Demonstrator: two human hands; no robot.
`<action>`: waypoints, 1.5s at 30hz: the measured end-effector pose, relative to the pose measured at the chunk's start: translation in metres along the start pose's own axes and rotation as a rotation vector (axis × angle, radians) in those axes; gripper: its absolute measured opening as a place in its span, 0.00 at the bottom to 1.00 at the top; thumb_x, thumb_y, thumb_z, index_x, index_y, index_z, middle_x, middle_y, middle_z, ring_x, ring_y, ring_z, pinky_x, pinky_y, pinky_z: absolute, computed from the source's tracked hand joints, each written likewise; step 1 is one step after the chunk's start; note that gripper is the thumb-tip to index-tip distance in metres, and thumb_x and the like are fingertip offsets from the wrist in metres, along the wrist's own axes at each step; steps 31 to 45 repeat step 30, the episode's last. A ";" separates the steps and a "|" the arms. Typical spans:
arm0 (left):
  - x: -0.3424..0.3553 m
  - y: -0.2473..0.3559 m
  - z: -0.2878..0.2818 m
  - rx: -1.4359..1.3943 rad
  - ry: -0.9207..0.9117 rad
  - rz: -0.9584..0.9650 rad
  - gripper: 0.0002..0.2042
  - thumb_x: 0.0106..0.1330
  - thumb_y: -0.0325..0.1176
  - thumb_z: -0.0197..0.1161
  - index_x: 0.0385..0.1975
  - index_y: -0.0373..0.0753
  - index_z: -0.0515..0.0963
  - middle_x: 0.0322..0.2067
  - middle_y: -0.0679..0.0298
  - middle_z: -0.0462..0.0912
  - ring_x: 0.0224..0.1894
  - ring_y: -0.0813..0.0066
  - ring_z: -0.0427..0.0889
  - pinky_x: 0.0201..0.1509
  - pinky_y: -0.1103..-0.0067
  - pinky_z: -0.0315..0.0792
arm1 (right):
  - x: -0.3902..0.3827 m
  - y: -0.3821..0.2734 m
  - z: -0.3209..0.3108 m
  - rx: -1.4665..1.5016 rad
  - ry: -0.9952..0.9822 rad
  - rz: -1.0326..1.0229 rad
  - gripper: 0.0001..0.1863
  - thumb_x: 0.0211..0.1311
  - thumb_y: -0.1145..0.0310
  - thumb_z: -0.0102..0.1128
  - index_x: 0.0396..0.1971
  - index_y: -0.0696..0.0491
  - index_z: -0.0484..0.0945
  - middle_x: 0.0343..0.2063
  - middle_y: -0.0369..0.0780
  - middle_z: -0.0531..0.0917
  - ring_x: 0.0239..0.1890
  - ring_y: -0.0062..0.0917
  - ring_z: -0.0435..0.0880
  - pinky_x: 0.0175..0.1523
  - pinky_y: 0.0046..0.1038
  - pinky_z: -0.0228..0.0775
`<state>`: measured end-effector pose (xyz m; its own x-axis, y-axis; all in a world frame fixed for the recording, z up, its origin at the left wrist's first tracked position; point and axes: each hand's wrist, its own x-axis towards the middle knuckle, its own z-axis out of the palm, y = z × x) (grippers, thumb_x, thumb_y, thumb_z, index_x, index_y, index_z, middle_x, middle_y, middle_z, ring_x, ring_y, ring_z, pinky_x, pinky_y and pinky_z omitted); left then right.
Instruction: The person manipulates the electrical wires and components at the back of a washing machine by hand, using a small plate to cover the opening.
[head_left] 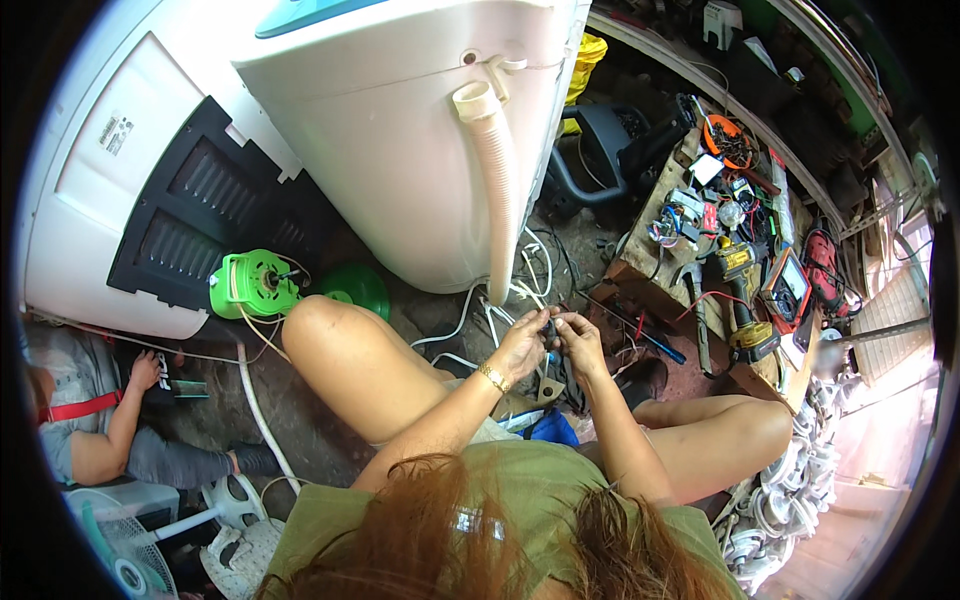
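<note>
My left hand and my right hand meet in front of me, between my knees. Their fingertips are closed around a small dark part, mostly covered by the fingers, whose kind I cannot make out. Just beyond them hangs the lower end of a ribbed cream drain hose, fixed to the side of a white washing machine. White cables lie on the floor beside my left hand. Below both hands is a blue cloth or bag.
Left of my knee sits a green plastic housing with a motor. A wooden bench at the right carries a yellow drill, an orange multimeter and an orange bowl of screws. Another person's arm shows at far left, near a fan.
</note>
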<state>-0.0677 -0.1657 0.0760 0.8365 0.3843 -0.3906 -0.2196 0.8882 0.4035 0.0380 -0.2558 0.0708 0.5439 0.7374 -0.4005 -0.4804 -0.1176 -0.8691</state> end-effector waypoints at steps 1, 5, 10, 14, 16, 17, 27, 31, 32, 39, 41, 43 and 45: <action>-0.002 0.000 -0.001 -0.021 -0.031 -0.013 0.11 0.68 0.35 0.54 0.46 0.39 0.73 0.41 0.67 0.77 0.42 0.78 0.75 0.40 0.79 0.70 | 0.000 0.001 -0.002 0.008 -0.001 0.032 0.06 0.60 0.72 0.59 0.33 0.58 0.79 0.27 0.34 0.80 0.22 0.15 0.74 0.31 0.19 0.69; -0.007 -0.004 -0.002 0.041 -0.103 -0.020 0.15 0.70 0.30 0.48 0.55 0.40 0.70 0.42 0.68 0.78 0.43 0.79 0.75 0.42 0.80 0.71 | 0.000 0.004 -0.005 -0.050 -0.050 0.045 0.06 0.60 0.71 0.59 0.34 0.57 0.79 0.28 0.34 0.80 0.24 0.15 0.74 0.30 0.19 0.69; -0.006 -0.009 -0.009 0.080 -0.128 -0.042 0.17 0.68 0.35 0.55 0.56 0.42 0.70 0.40 0.72 0.79 0.42 0.82 0.76 0.43 0.79 0.71 | -0.003 0.002 -0.006 -0.002 -0.083 0.130 0.06 0.61 0.70 0.58 0.36 0.55 0.78 0.26 0.32 0.78 0.24 0.14 0.73 0.28 0.17 0.67; -0.004 -0.008 -0.014 0.104 -0.114 -0.123 0.17 0.67 0.40 0.56 0.54 0.43 0.72 0.40 0.73 0.79 0.41 0.82 0.75 0.42 0.77 0.70 | -0.004 -0.002 -0.005 -0.026 -0.103 0.110 0.09 0.63 0.67 0.58 0.41 0.53 0.76 0.25 0.29 0.77 0.22 0.12 0.71 0.25 0.14 0.64; -0.005 -0.008 -0.014 0.144 -0.086 -0.167 0.16 0.67 0.42 0.56 0.52 0.44 0.73 0.39 0.74 0.78 0.41 0.82 0.75 0.42 0.76 0.69 | -0.007 0.000 -0.003 -0.049 -0.058 0.045 0.12 0.62 0.67 0.59 0.44 0.53 0.74 0.28 0.31 0.77 0.23 0.12 0.72 0.26 0.15 0.65; -0.006 -0.007 -0.014 0.164 -0.082 -0.190 0.16 0.67 0.42 0.56 0.51 0.44 0.73 0.39 0.74 0.78 0.41 0.82 0.75 0.42 0.75 0.69 | -0.009 0.002 0.001 -0.055 -0.005 0.004 0.14 0.62 0.67 0.59 0.46 0.53 0.73 0.30 0.31 0.77 0.24 0.13 0.72 0.27 0.15 0.65; -0.015 -0.006 -0.003 0.381 -0.027 -0.259 0.12 0.66 0.45 0.58 0.41 0.46 0.78 0.34 0.74 0.79 0.34 0.82 0.77 0.34 0.80 0.67 | -0.002 -0.040 -0.026 0.017 -0.444 0.293 0.18 0.56 0.75 0.56 0.49 0.58 0.75 0.34 0.38 0.80 0.33 0.19 0.78 0.39 0.24 0.72; -0.018 -0.001 -0.001 0.448 0.008 -0.265 0.12 0.65 0.44 0.60 0.40 0.45 0.80 0.38 0.69 0.83 0.28 0.82 0.76 0.28 0.81 0.68 | 0.001 -0.024 -0.026 0.327 -0.639 0.335 0.22 0.58 0.71 0.56 0.53 0.58 0.72 0.37 0.38 0.81 0.32 0.20 0.79 0.41 0.28 0.72; -0.018 -0.001 -0.001 0.448 0.008 -0.265 0.12 0.65 0.44 0.60 0.40 0.45 0.80 0.38 0.69 0.83 0.28 0.82 0.76 0.28 0.81 0.68 | 0.001 -0.024 -0.026 0.327 -0.639 0.335 0.22 0.58 0.71 0.56 0.53 0.58 0.72 0.37 0.38 0.81 0.32 0.20 0.79 0.41 0.28 0.72; -0.018 -0.001 -0.001 0.448 0.008 -0.265 0.12 0.65 0.44 0.60 0.40 0.45 0.80 0.38 0.69 0.83 0.28 0.82 0.76 0.28 0.81 0.68 | 0.001 -0.024 -0.026 0.327 -0.639 0.335 0.22 0.58 0.71 0.56 0.53 0.58 0.72 0.37 0.38 0.81 0.32 0.20 0.79 0.41 0.28 0.72; -0.018 -0.001 -0.001 0.448 0.008 -0.265 0.12 0.65 0.44 0.60 0.40 0.45 0.80 0.38 0.69 0.83 0.28 0.82 0.76 0.28 0.81 0.68 | 0.001 -0.024 -0.026 0.327 -0.639 0.335 0.22 0.58 0.71 0.56 0.53 0.58 0.72 0.37 0.38 0.81 0.32 0.20 0.79 0.41 0.28 0.72; -0.018 -0.001 -0.001 0.448 0.008 -0.265 0.12 0.65 0.44 0.60 0.40 0.45 0.80 0.38 0.69 0.83 0.28 0.82 0.76 0.28 0.81 0.68 | 0.001 -0.024 -0.026 0.327 -0.639 0.335 0.22 0.58 0.71 0.56 0.53 0.58 0.72 0.37 0.38 0.81 0.32 0.20 0.79 0.41 0.28 0.72; -0.018 -0.001 -0.001 0.448 0.008 -0.265 0.12 0.65 0.44 0.60 0.40 0.45 0.80 0.38 0.69 0.83 0.28 0.82 0.76 0.28 0.81 0.68 | 0.001 -0.024 -0.026 0.327 -0.639 0.335 0.22 0.58 0.71 0.56 0.53 0.58 0.72 0.37 0.38 0.81 0.32 0.20 0.79 0.41 0.28 0.72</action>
